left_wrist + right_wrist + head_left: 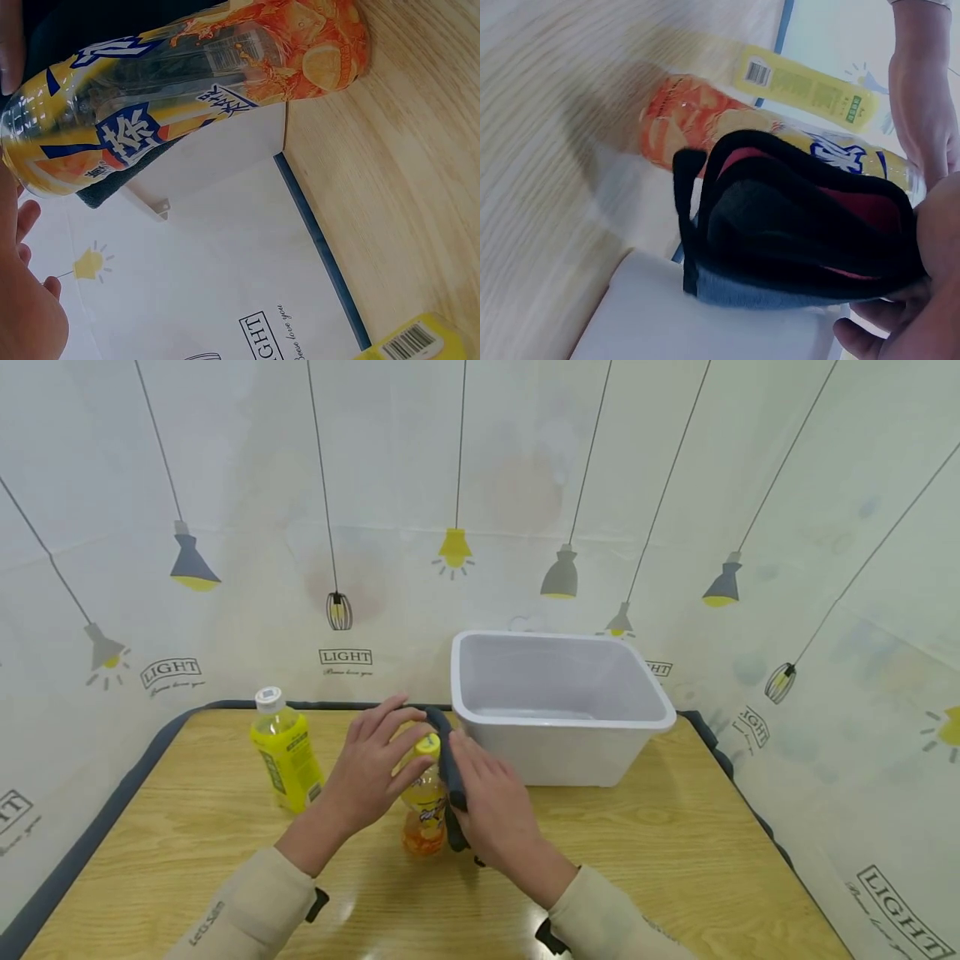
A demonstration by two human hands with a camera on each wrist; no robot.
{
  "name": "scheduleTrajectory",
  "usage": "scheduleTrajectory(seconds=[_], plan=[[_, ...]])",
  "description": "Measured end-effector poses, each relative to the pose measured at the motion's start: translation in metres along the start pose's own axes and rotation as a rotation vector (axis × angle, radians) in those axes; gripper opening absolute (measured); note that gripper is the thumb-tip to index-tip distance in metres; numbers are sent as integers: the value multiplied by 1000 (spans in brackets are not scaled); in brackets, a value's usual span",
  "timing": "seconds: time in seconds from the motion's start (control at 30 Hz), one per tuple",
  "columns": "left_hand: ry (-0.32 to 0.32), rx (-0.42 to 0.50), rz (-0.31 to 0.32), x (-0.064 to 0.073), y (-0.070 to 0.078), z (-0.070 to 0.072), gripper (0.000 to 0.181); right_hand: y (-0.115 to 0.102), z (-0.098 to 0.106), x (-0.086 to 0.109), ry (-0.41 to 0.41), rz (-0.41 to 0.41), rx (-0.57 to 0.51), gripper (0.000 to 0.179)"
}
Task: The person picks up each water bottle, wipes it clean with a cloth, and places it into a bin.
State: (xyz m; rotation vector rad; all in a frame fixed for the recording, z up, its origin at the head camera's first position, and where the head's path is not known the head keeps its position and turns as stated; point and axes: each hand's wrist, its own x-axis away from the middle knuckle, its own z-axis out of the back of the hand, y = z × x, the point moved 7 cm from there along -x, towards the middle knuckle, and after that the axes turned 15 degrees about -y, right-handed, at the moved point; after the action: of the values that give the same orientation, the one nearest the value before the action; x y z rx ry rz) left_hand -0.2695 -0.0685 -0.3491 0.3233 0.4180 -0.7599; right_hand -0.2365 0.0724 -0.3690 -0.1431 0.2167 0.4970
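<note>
An orange-labelled drink bottle [424, 814] with a yellow cap stands in front of me. My left hand [372, 768] reaches round its top from the left, thumb and index finger on either side of the cap; contact is partly hidden. Against the bottle's right side, my right hand [498, 797] holds a dark grey fabric pouch [448, 760]. In the right wrist view the pouch [802, 217] has black edging, a reddish inside and a strap at one end. The left wrist view shows the bottle [187, 90] close up, its base on the table.
A white plastic bin [562, 752] stands behind and right of my hands. To the left is a bottle of yellow liquid [288, 752] with a white cap. The wooden table [660, 860] meets a lamp-patterned wall covering [405, 610] at the back and sides.
</note>
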Motion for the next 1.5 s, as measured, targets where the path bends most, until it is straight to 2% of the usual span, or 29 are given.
scheduleTrajectory(seconds=[0.27, 0.5, 0.6, 0.8, 0.93, 1.03, 1.27, 1.5], plan=[[5, -2, -2, 0, 0, 1, 50, 3, -8, 2, 1, -19, -3, 76], [37, -7, -17, 0, 2, 1, 56, 2, -13, 6, 53, -23, -21, 74], [42, -10, -18, 0, 1, 1, 57, 3, -17, 7, 37, -46, -43, 77], [16, -4, -5, 0, 0, -1, 54, 8, -30, 10, -40, -106, -114, 71], [5, 2, -2, 0, 0, -1, 51, 11, -46, 13, -96, -120, -142, 63], [1, 4, -1, 0, 0, -1, 51, 12, -61, 16, -165, -123, -142, 63], [-2, 3, 6, 0, 1, -1, 53, 10, -94, 24, -410, -121, 10, 74], [-3, -6, 1, 0, 1, 0, 54, 12, -108, 29, -494, -91, 163, 71]])
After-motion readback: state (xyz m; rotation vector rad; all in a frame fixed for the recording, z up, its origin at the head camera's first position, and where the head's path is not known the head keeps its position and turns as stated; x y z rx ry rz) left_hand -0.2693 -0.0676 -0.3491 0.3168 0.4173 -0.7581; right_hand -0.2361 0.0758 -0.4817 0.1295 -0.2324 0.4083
